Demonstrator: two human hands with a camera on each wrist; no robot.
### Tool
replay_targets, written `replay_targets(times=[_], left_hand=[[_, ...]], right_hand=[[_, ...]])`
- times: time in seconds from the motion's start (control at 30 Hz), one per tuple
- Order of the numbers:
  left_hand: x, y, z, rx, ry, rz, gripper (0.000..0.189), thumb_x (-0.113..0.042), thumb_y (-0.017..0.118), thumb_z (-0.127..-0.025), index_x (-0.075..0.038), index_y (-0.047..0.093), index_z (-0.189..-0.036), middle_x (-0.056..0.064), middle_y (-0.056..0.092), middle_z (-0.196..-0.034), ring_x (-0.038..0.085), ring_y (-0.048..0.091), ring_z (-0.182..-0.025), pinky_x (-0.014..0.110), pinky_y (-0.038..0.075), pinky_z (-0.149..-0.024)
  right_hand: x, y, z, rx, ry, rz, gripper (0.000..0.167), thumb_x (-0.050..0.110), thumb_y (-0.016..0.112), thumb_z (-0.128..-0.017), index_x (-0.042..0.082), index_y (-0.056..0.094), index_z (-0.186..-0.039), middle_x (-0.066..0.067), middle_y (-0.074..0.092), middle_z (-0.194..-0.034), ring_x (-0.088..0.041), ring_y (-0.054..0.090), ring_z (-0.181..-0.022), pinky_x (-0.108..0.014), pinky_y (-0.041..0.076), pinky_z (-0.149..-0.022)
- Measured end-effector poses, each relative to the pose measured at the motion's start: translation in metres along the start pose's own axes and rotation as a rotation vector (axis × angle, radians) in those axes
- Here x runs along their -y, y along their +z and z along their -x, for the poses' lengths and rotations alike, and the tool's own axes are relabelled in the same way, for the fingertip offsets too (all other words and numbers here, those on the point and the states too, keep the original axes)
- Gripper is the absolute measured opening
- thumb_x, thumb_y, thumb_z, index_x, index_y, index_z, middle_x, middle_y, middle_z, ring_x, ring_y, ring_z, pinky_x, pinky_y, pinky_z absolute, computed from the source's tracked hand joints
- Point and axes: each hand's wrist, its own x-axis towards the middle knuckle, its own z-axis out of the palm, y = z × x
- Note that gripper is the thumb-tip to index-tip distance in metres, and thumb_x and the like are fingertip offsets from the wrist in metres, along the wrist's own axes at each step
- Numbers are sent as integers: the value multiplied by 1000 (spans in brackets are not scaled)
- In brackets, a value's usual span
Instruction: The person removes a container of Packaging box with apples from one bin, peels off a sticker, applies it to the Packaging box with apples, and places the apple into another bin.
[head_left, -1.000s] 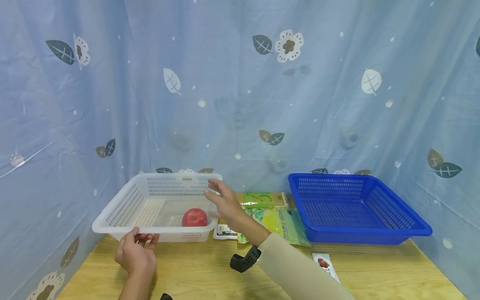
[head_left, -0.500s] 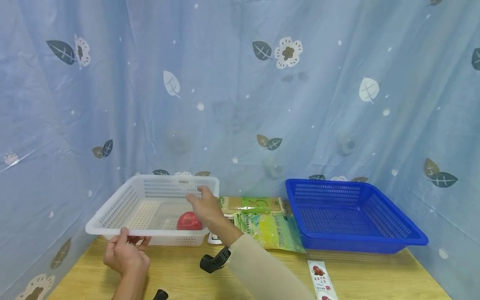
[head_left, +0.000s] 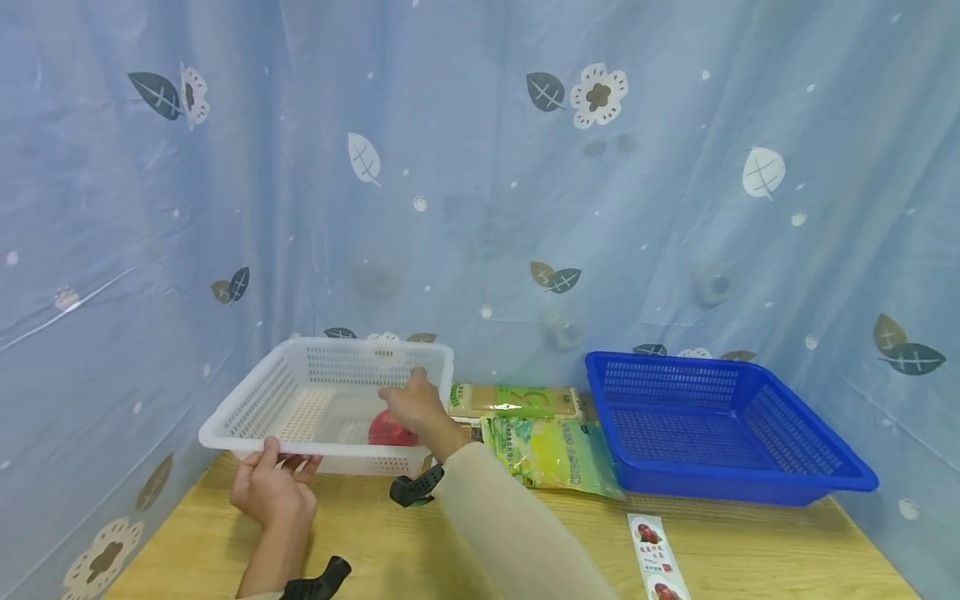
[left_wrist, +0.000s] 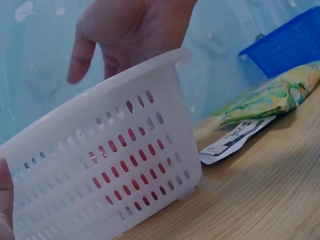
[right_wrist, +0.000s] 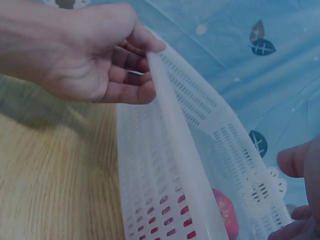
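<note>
My left hand grips the front rim of a white perforated plastic basket, thumb on top and fingers below. In the right wrist view that rim sits between thumb and curled fingers. Inside the basket, toward its right end, lies a smooth red round fruit, its exact kind unclear, beside or in what looks like a clear plastic tray. Over it hovers my right hand, fingers extended and nothing visible in its grasp; it hides part of the fruit. The left wrist view shows red through the slots.
Right of the basket lie a yellow-green bag, a flat green-and-tan packet and a partly hidden white packet. A blue basket stands further right. A strip of stickers lies on the wooden table, with a curtain behind.
My right hand has moved left and inward from the basket's right edge to above the red fruit, now covering part of it. My left hand keeps its hold on the rim.
</note>
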Motion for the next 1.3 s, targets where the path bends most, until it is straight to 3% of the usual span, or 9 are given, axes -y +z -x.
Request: replay_targets(times=[0.33, 0.53, 0.67, 0.77, 0.9, 1.03, 1.13, 1.3], left_hand=[[0, 5, -1, 9, 5, 2, 27, -13, 68, -97, 1, 53, -80, 9, 56, -74, 18, 58, -49, 38, 59, -46], [-2, 2, -1, 11, 15, -1, 27, -15, 68, -97, 1, 53, -82, 9, 57, -75, 18, 59, -49, 38, 59, -47], [-4, 0, 0, 6, 19, -4, 26, -15, 68, -98, 1, 54, -82, 9, 58, -76, 17, 59, -49, 38, 59, -47], [-5, 0, 1, -8, 25, 4, 27, -14, 68, -97, 1, 54, -81, 8, 58, -71, 17, 59, -48, 38, 59, -47], [-3, 0, 1, -6, 50, -7, 27, -13, 67, -98, 1, 53, -80, 7, 58, -64, 16, 59, -47, 37, 59, -46], [1, 1, 3, 20, 82, -42, 27, -14, 65, -99, 1, 53, -80, 6, 57, -61, 15, 59, -47, 36, 59, -46], [3, 2, 4, 26, 91, -57, 27, -12, 65, -99, 0, 52, -79, 6, 57, -60, 15, 59, -47, 35, 58, -45], [3, 2, 3, 25, 102, -92, 25, -11, 63, -100, -1, 53, -80, 5, 57, -62, 14, 59, -48, 34, 58, -45]], right_hand=[[-1, 13, -13, 2, 70, -73, 79, 14, 70, -87, 5, 27, -153, -17, 56, -126, -33, 55, -116, -57, 44, -106], [-2, 21, -19, -11, 132, -29, 92, 8, 67, -88, 4, 12, -160, -21, 53, -129, -34, 53, -116, -56, 44, -105], [-2, 26, -19, -34, 147, 25, 94, 7, 70, -88, 4, 11, -161, -23, 48, -133, -35, 52, -116, -57, 45, -104], [-3, 29, -18, -35, 147, 64, 85, 7, 75, -85, 2, 26, -154, -20, 52, -125, -33, 54, -109, -54, 48, -101], [-5, 31, -19, 0, 122, 80, 55, 8, 78, -85, 6, 45, -130, -13, 58, -107, -27, 56, -95, -44, 54, -85], [-9, 29, -23, 27, 102, 56, 38, 7, 74, -88, 6, 49, -117, -11, 57, -101, -24, 53, -83, -34, 46, -64], [-12, 27, -26, 48, 112, -31, 32, 4, 69, -91, 7, 49, -116, -12, 56, -101, -23, 49, -75, -31, 39, -56], [-13, 25, -25, 98, 108, -193, 31, 4, 59, -98, 9, 46, -125, -12, 54, -105, -19, 47, -68, -27, 40, -52]])
